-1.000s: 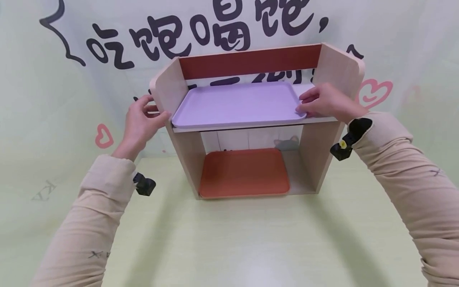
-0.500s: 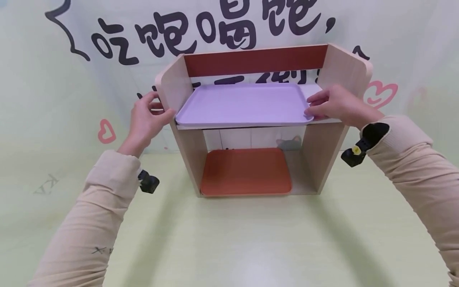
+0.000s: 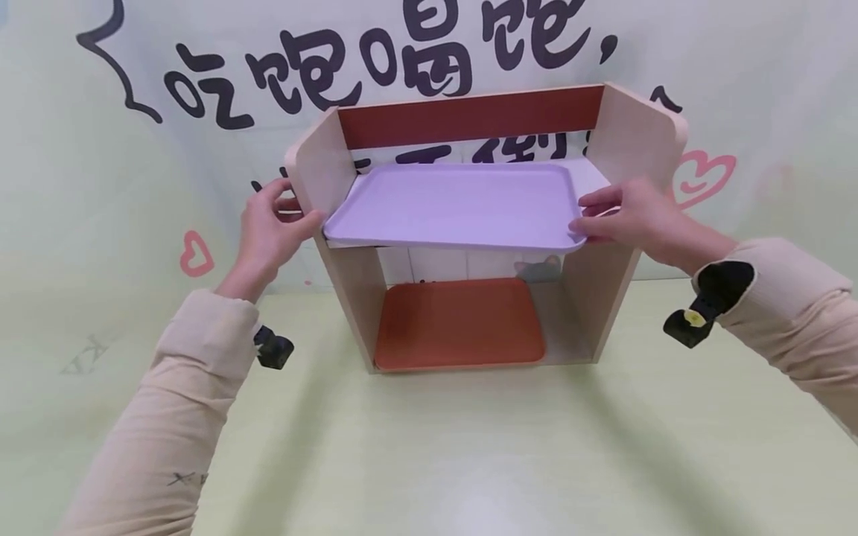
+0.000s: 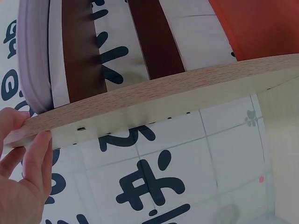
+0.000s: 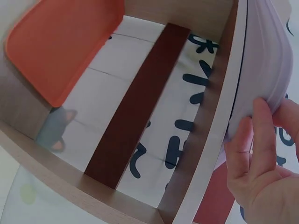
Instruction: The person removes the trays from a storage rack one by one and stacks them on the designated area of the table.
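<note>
Head view first: my right hand (image 3: 633, 219) pinches the near right corner of the purple tray (image 3: 456, 205), which lies on the upper level of the wooden shelf (image 3: 623, 134). My left hand (image 3: 268, 227) grips the shelf's left side panel. An orange tray (image 3: 459, 321) lies below. Left wrist: fingers (image 4: 37, 158) flat against the panel edge (thumb hidden). Right wrist: fingers (image 5: 250, 135) curled under the tray's rim.
</note>
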Demonstrator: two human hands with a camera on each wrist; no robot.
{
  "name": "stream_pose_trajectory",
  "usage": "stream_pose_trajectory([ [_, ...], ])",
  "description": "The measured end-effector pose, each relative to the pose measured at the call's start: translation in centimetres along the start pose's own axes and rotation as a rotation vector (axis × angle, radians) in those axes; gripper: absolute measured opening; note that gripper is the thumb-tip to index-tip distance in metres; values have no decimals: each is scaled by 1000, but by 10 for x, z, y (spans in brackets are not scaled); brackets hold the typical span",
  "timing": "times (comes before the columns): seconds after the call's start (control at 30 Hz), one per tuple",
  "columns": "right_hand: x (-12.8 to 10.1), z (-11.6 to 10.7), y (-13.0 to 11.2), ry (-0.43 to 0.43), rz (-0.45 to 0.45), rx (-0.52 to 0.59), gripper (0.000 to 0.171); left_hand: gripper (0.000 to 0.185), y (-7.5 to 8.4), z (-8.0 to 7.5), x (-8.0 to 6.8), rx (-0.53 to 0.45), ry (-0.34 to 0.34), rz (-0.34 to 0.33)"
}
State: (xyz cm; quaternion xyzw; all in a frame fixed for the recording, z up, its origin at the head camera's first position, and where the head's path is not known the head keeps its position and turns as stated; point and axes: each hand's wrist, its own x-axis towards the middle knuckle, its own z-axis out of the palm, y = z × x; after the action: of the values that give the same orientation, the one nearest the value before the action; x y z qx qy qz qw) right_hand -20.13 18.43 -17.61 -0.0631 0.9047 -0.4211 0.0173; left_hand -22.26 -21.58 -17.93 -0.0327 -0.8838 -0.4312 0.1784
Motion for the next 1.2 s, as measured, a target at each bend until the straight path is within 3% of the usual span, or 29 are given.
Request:
stream_pose_trajectory([
  [0.17, -8, 5, 2, 4, -46, 6, 62, 57, -2, -1, -1, 12, 6, -3],
  [0.43, -24, 3, 2, -25, -38, -29, 66, 59, -4, 0, -2, 22, 5, 4],
  [0.73, -39, 4, 4, -57, -33, 44, 67, 59, -4, 0, -2, 22, 7, 18],
  [1.2, -37, 0, 11, -64, -69, 100, 58, 60, -4, 0, -1, 49, 4, 34],
])
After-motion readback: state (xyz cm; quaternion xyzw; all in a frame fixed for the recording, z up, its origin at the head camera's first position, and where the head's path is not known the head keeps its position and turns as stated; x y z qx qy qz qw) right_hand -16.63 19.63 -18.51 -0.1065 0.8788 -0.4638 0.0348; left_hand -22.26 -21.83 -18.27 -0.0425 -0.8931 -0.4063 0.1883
